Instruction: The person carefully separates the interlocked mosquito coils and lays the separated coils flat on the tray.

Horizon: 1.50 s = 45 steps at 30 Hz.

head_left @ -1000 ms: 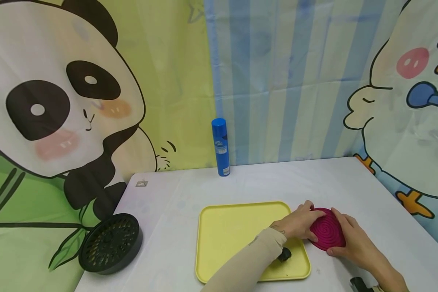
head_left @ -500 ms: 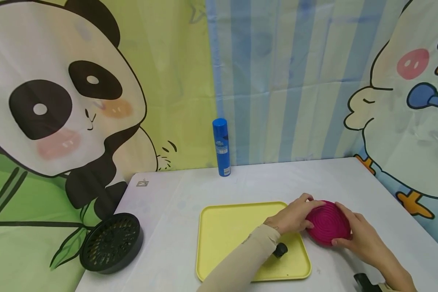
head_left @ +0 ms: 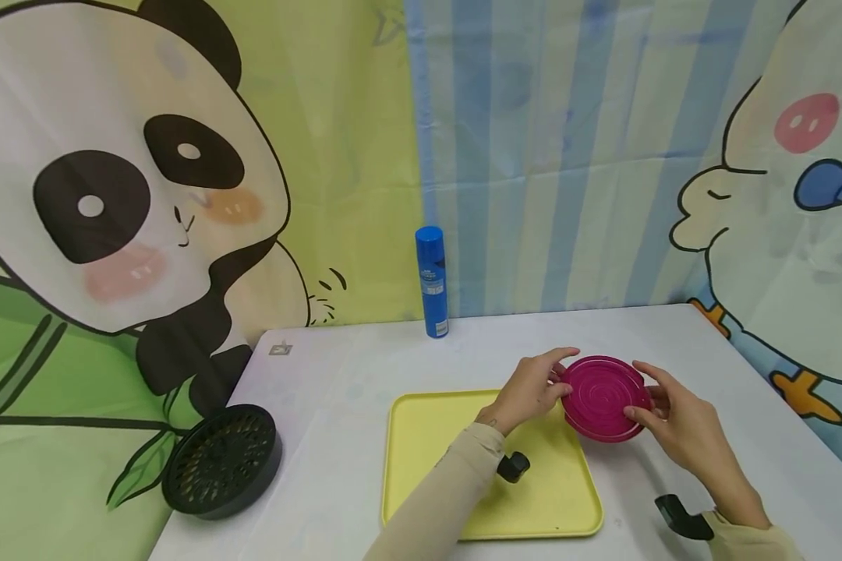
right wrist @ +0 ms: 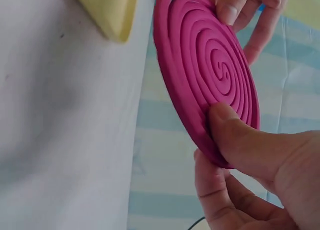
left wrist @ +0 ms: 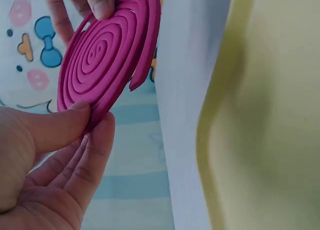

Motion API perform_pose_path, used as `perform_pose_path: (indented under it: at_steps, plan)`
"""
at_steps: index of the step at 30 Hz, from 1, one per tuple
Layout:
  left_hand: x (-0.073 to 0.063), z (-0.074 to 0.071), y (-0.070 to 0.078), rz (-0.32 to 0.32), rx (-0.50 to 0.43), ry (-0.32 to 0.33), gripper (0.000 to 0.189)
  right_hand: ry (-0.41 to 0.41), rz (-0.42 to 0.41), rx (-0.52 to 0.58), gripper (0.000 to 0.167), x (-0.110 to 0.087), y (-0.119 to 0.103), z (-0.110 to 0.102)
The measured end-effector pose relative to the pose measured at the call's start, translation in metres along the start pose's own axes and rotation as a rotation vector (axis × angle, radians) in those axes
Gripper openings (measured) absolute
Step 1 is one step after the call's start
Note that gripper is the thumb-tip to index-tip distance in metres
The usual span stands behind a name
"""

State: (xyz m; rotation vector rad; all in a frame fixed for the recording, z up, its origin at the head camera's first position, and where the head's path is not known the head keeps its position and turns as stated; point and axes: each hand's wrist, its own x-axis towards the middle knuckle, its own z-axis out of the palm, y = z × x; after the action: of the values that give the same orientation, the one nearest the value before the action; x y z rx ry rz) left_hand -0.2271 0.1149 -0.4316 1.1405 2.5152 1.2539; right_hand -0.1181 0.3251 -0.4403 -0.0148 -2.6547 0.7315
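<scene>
A magenta mosquito coil (head_left: 603,399), a flat disc wound in a spiral, is held up above the table between both hands, tilted toward the head camera. My left hand (head_left: 529,393) pinches its left edge, thumb on the near face and fingers behind. At the opposite edge my right hand (head_left: 691,425) grips it the same way. In the left wrist view the spiral of the mosquito coil (left wrist: 100,54) shows, its outer end standing slightly apart from the winding. The right wrist view shows the right thumb (right wrist: 235,135) pressing on the disc's face.
Beneath the left forearm lies a yellow tray (head_left: 421,436) on the white table (head_left: 337,436). A round black holder with a slotted top (head_left: 221,463) stands at the table's left edge. Toward the back is an upright blue spray can (head_left: 432,284), before a cartoon-printed curtain (head_left: 519,156).
Both hands have raised the mosquito coil off the table, away from the body and a little left, and tipped its face toward the head camera. The view has shifted slightly.
</scene>
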Motion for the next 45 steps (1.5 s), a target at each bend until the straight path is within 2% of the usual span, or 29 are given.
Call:
perform_pose_path:
  at_steps: [4,8,17,22,27,32,37,41,45]
  plan:
    - [-0.004,-0.012,-0.006,-0.099,-0.143,0.097,0.044,0.046,0.011,0.042,0.065,0.011,-0.013,0.005]
    - [-0.011,-0.024,-0.009,-0.176,-0.254,0.161,0.034,0.084,-0.007,0.064,0.056,0.019,-0.025,0.008]
    - [-0.025,-0.044,-0.018,-0.246,-0.366,0.234,0.025,0.138,-0.052,0.116,0.045,0.032,-0.045,0.020]
    - [-0.032,-0.054,-0.020,-0.257,-0.358,0.251,0.025,0.107,-0.056,0.132,0.046,0.037,-0.052,0.026]
    - [-0.037,-0.061,-0.019,-0.232,-0.300,0.240,0.024,0.062,-0.070,0.140,0.048,0.043,-0.057,0.029]
    - [-0.040,-0.067,-0.016,-0.210,-0.222,0.194,0.023,0.014,-0.098,0.134,0.046,0.045,-0.061,0.032]
    - [-0.041,-0.066,-0.016,-0.183,-0.152,0.135,0.024,0.002,-0.125,0.129,0.030,0.046,-0.062,0.034]
    - [-0.041,-0.064,-0.021,-0.178,-0.155,0.142,0.023,0.005,-0.131,0.137,0.024,0.046,-0.064,0.036]
    - [-0.043,-0.061,-0.030,-0.187,-0.196,0.166,0.022,0.032,-0.109,0.143,0.026,0.045,-0.064,0.036]
